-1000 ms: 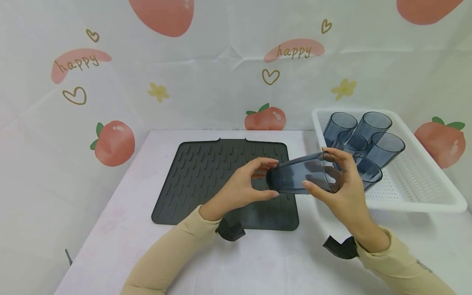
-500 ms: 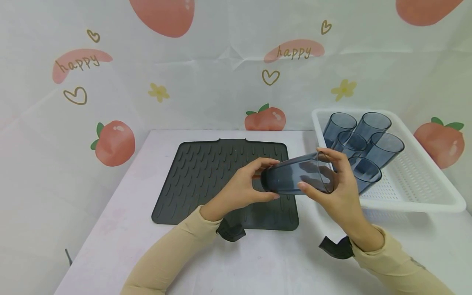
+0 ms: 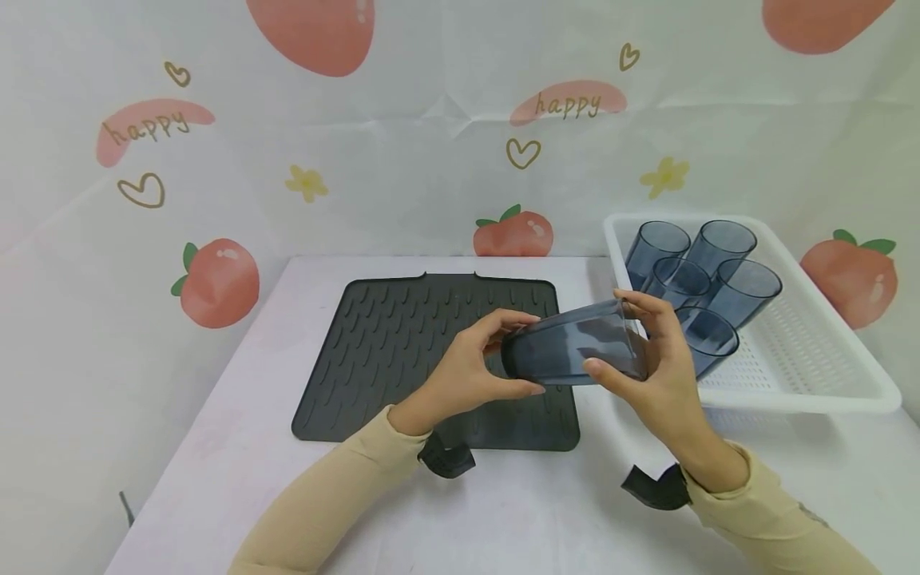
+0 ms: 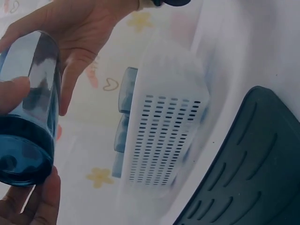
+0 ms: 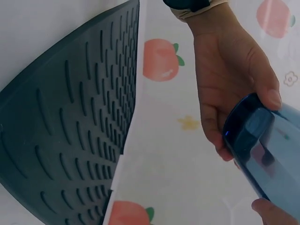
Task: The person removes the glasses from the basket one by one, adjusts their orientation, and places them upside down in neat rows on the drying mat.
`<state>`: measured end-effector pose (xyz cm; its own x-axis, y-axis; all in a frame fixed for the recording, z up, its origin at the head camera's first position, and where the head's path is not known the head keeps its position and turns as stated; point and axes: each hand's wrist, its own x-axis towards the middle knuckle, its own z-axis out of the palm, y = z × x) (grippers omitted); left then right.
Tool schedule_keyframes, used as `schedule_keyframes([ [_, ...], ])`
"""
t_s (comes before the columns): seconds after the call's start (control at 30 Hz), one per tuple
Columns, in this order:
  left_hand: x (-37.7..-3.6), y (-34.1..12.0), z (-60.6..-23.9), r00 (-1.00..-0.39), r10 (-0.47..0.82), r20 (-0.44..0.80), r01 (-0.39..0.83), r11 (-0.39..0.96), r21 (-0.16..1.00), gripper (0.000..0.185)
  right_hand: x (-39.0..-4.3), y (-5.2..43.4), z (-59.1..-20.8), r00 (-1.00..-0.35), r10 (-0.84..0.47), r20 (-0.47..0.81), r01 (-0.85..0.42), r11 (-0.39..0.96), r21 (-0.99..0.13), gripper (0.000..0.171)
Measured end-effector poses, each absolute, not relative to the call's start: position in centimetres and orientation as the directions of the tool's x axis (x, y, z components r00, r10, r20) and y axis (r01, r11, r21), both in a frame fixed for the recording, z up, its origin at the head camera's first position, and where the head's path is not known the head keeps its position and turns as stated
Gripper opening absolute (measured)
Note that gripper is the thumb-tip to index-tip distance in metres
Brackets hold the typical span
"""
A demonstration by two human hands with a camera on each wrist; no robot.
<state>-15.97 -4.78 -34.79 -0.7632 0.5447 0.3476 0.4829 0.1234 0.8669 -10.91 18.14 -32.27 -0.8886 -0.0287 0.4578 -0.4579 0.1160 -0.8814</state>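
The translucent blue cup [image 3: 571,354] has drifted slightly leftward, held sideways above the ribbed dark mat [image 3: 402,351]: left hand [image 3: 467,371] pinches its base, right hand [image 3: 657,375] curls round its rim. Five matching cups [image 3: 690,275] fill one white perforated basket [image 3: 805,375].

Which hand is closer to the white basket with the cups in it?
The right hand: it holds the blue cup at the rim end, just in front of the white basket. The left hand holds the cup's base, over the dark mat.
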Motion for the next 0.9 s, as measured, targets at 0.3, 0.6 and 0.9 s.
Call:
schedule_keyframes([
  [0.3,-15.8,-5.6,-34.7,-0.745,0.532,0.403,0.478,0.004,0.878,0.07,-11.2,18.9,-32.4,-0.891,-0.14,0.433,-0.44,0.027,-0.898,0.08],
  [0.6,-16.2,-6.7,-33.8,-0.686,0.511,0.519,0.526,-0.145,0.838,0.069,-11.1,19.3,-32.4,-0.904,-0.265,0.335,-0.371,0.097,-0.924,0.085],
  [0.9,-16.6,-6.6,-33.3,-0.659,0.52,0.543,0.398,-0.372,0.839,0.067,-11.6,19.1,-33.4,-0.894,-0.366,0.26,-0.343,0.183,-0.921,0.087],
])
